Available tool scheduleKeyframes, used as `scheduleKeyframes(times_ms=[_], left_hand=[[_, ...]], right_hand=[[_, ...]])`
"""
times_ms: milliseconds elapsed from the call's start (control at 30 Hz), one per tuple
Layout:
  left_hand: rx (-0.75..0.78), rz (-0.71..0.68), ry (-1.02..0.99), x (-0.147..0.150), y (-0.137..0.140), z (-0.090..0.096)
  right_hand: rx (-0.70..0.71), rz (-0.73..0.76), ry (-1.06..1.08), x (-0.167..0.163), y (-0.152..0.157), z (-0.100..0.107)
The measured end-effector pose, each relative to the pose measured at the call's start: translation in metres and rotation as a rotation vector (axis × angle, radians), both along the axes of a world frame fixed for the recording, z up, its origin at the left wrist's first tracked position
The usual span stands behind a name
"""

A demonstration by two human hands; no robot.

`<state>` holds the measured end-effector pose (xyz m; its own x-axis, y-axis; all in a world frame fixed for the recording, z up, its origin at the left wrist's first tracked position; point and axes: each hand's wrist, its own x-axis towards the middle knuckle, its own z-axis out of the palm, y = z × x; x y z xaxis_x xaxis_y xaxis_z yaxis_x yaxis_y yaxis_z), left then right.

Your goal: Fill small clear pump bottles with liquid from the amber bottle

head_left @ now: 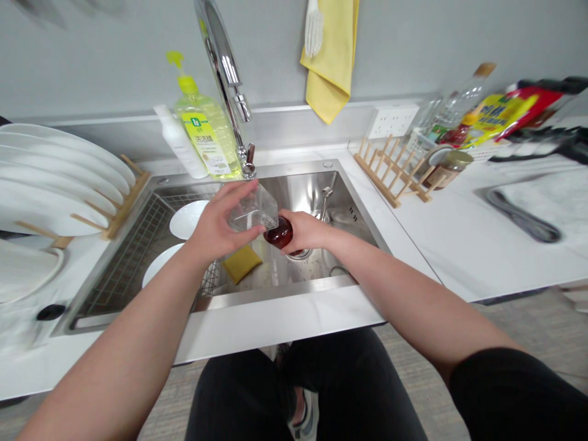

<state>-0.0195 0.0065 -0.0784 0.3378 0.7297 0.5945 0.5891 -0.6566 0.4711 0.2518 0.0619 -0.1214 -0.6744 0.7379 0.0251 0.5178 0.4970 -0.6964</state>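
Far left, on the white desk [294, 320]: white plates [55, 177], several, standing on edge in a wooden rack [120, 217]. Below them, a black item [50, 312], blurred.

Next, a steel sink [257, 297], its left part fitted with a wire basket [110, 278]; two white dishes [187, 219] lie there, one partly behind the left forearm. Behind the sink, a white bottle [181, 144] and a yellow-green pump bottle [206, 135], side by side, then a chrome faucet [224, 67].

Left hand [220, 220], over the sink — thumb and fingers pinching a clear container [258, 208], tilted. Beneath, a yellow cloth [242, 263], folded.

Right hand [301, 233], adjoining — fingers curled around a glossy dark red item [280, 234], held above the sink beside the container; fingertips partly hidden.

On the wall, a white brush [313, 30] and a hanging yellow towel [331, 79].

Right: a small wooden rack [390, 171], a lidded jar [448, 169], a clear bottle [462, 101], a yellow-and-red packet [505, 116].
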Motion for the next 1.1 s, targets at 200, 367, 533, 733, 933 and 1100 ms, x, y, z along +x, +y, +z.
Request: scheduleKeyframes(times_ms=[200, 367, 533, 733, 933, 1100], left_hand=[[-0.016, 0.004, 0.012, 0.0, -0.0003, 0.0015], [-0.024, 0.012, 0.019, 0.0011, -0.0011, 0.0024], [-0.007, 0.013, 0.028, 0.0021, -0.0018, 0.0032], [-0.004, 0.017, 0.039, 0.0026, -0.0025, 0.0023], [-0.004, 0.032, 0.037, 0.0034, -0.0031, 0.003], [0.01, 0.009, -0.041, -0.0005, 0.0028, -0.0033]], right_hand=[[0.0, 0.003, -0.006, 0.0004, -0.0005, 0.0011], [-0.011, -0.002, -0.006, -0.0001, -0.0017, 0.0019], [-0.006, -0.005, -0.002, -0.0001, -0.0025, 0.0028], [-0.007, 0.001, -0.002, 0.0002, -0.0019, 0.0017], [0.015, -0.005, 0.002, -0.0002, 0.0005, -0.0023], [0.018, -0.011, 0.023, 0.0012, 0.0016, 0.0002]])
